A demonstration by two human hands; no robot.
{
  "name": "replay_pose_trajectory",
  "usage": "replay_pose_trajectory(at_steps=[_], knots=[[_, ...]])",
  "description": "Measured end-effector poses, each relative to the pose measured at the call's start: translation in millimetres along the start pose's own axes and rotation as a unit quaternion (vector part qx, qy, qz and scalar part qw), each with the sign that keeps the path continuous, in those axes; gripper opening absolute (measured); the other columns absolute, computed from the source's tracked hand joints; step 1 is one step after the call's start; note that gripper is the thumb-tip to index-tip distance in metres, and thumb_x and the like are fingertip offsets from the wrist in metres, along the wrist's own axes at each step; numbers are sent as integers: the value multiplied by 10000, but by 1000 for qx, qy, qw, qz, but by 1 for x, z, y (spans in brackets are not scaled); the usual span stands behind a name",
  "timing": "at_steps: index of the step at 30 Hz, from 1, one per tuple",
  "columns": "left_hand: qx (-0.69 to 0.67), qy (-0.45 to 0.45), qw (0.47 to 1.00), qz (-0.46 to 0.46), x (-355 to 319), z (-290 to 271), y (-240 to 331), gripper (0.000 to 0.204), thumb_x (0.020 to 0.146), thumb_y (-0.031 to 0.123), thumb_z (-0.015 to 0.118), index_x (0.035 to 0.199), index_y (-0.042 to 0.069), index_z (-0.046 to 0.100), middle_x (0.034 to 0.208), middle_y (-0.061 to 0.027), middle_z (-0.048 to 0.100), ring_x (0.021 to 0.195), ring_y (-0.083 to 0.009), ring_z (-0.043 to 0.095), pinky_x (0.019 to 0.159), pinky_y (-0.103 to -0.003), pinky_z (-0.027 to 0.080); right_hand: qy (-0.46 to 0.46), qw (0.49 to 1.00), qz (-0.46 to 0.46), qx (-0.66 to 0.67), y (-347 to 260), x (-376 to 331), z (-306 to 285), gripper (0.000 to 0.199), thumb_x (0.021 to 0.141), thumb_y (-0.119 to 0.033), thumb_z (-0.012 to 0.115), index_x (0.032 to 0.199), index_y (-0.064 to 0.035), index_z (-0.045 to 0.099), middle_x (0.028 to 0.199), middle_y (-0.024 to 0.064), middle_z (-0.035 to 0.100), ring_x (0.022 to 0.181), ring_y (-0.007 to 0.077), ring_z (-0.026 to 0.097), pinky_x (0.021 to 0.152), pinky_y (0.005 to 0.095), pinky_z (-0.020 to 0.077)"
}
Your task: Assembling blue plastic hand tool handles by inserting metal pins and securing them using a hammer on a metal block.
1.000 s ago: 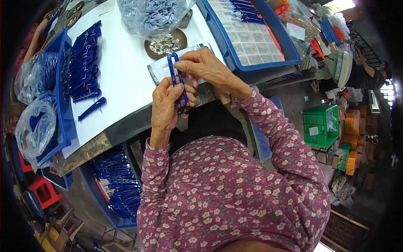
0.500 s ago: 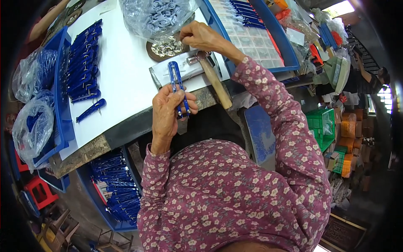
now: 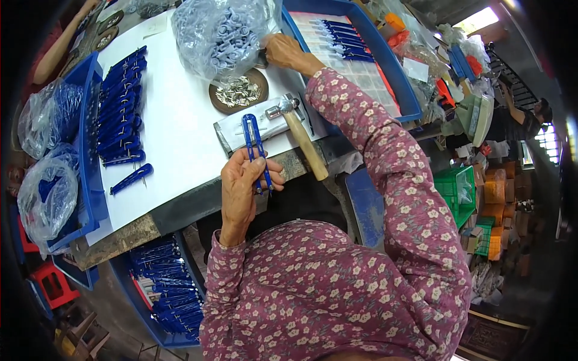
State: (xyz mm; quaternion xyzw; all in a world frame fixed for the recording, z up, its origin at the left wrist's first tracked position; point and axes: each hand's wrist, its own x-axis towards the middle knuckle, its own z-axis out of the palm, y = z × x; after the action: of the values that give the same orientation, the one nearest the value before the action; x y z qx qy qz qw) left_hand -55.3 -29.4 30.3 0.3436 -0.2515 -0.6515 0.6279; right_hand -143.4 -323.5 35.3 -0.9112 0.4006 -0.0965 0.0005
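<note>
My left hand [image 3: 242, 183] is closed around a slim blue U-shaped handle piece [image 3: 250, 137], its two long arms running down through my fingers and its rounded end up. At the table's far side, my right hand [image 3: 290, 53] has its fingers bent and drawn together at the right edge of a clear plastic bag [image 3: 198, 39] full of grey-blue parts. Its fingertips are partly hidden. Just below the bag, a round brown dish [image 3: 220, 103] holds small silvery metal pieces. A hammer [image 3: 306, 142] with a wooden handle rests with its head on a metal block [image 3: 233, 133].
A row of blue handle pieces [image 3: 122, 114] lies on white paper [image 3: 174, 144] at left, beside a blue tray [image 3: 91, 201] with plastic bags. Another blue tray [image 3: 411, 108] stands at right. A blue crate [image 3: 123, 274] of handles sits below the table. Another person's arm [image 3: 57, 51] shows far left.
My right hand has shifted from above the dish of metal pieces to the bag's right edge. My left hand still holds the handle piece. The whole view has tipped slightly.
</note>
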Motion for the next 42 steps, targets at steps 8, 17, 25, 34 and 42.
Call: replay_pose_trajectory(at_steps=[8,17,25,34,42], knots=[[-7,6,1000,-3,1,-2,0,180,889,154,472,931,-20,457,776,-150,588,604,-159,604,532,-254,523,50,999,9,-8,9,1,19,176,667,-143,576,736,12,620,798,231,602,723,386,599,634,444,487],[-14,0,1000,15,5,-5,-2,198,888,150,477,956,-34,461,782,-149,591,615,-155,602,547,-255,523,110,986,-122,-5,60,25,78,190,683,-111,526,843,-8,541,846,208,515,810,352,499,725,470,374],[-12,12,999,44,4,-7,2,199,890,150,474,959,-36,456,795,-157,588,627,-157,602,560,-253,522,14,997,-62,-40,48,32,88,162,711,-123,512,836,-21,514,860,187,491,798,365,458,687,462,365],[-15,8,999,31,4,-7,4,208,890,145,472,984,-40,457,796,-155,588,629,-159,603,560,-258,525,170,961,-186,-111,42,9,83,146,729,-132,505,831,-29,509,893,180,465,849,354,434,704,463,350],[-12,16,997,74,5,-14,5,182,888,150,486,952,-19,464,786,-148,596,625,-153,605,552,-247,525,95,965,-223,-100,-4,-30,23,130,763,-150,492,824,-37,514,898,176,436,879,342,413,757,432,321]])
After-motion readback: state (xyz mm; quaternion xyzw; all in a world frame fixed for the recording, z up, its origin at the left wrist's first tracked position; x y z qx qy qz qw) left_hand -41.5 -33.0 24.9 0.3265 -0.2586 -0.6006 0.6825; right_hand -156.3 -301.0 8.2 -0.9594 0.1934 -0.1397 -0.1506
